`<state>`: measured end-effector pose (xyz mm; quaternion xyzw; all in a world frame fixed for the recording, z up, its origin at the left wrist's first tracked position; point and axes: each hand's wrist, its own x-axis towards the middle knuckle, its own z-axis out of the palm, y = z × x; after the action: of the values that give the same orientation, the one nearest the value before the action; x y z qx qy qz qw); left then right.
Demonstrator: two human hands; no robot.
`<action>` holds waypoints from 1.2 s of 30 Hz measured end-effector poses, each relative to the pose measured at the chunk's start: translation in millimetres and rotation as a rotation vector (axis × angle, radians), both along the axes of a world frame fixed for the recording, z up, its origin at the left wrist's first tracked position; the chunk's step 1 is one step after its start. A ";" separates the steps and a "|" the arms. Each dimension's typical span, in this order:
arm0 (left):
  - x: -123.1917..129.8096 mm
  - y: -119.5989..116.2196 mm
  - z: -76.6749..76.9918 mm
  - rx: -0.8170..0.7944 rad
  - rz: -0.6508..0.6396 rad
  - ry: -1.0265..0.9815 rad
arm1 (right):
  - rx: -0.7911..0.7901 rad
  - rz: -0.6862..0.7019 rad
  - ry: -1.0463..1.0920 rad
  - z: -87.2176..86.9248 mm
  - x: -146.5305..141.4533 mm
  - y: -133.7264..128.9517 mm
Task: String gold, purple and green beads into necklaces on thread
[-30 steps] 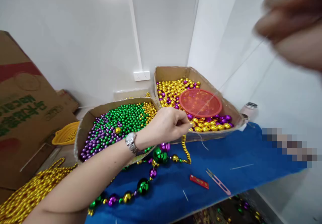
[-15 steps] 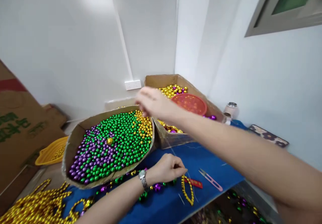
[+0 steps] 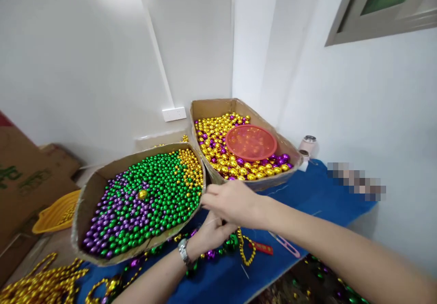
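My left hand (image 3: 213, 233), with a silver watch (image 3: 183, 251) on the wrist, is closed over the blue cloth; what it pinches is too small to make out. My right hand (image 3: 235, 201) overlaps it from above, fingers curled together near the corner of the green-and-purple bead box (image 3: 146, 195); anything between them is hidden. A loop of small gold beads (image 3: 245, 249) hangs or lies just below my hands, beside a red packet (image 3: 262, 248). Pink-handled snips (image 3: 287, 245) lie partly behind my right forearm.
Behind stands a box of gold and purple beads (image 3: 218, 158) with a red basket (image 3: 251, 143) on top. Gold bead strands (image 3: 48, 279) and a yellow basket (image 3: 59, 213) are at left. A can (image 3: 309, 144) stands right. A white needle-like stick (image 3: 245, 271) lies in front.
My right hand has come down from above the boxes to my left hand, uncovering the gold-bead box. My left hand has shifted slightly left, and the view has turned a little.
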<state>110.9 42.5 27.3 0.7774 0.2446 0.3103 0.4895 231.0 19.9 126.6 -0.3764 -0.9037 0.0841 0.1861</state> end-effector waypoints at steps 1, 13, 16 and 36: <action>-2.1 2.1 1.2 -0.021 -0.013 0.009 | -0.013 -0.028 0.010 -5.0 14.5 -4.6; -8.2 9.7 2.8 -0.407 -0.002 0.051 | -0.069 -0.410 0.174 -80.9 51.9 -38.3; -9.0 13.4 -1.0 -0.569 0.025 -0.039 | 0.006 -0.450 0.137 -84.3 43.2 -47.2; -25.5 9.9 24.2 0.746 -0.169 0.029 | -0.871 -0.200 0.744 -119.6 32.7 -31.4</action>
<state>85.4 52.4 51.5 0.9238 0.0569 0.3254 0.1934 263.7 -11.6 7.1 -0.4468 -0.6196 0.5568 0.3261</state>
